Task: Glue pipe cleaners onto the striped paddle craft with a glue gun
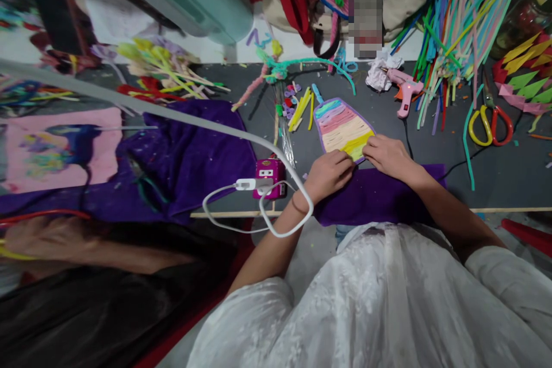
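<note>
A striped pipe-cleaner panel [340, 123] lies on the dark table, with bands of blue, pink, cream and yellow inside a purple outline. My left hand [333, 172] is closed at its lower left edge, fingers bent against the yellow rows. At the lower right corner, my right hand [390, 156] is closed too, with fingertips pinching the edge. Both hands partly cover the panel's bottom end. Under my wrists, a purple cloth [375, 195] hangs over the table's front edge. Loose yellow pipe-cleaner pieces [302, 110] lie just left of the panel.
A pink glue gun [405, 89] rests beyond my right hand, near scissors [490, 125] and bundled pipe cleaners [452, 52]. A magenta power adapter [271, 169] with a looping white cable [282, 152] sits by my left forearm. At left is another person's hand [47, 238].
</note>
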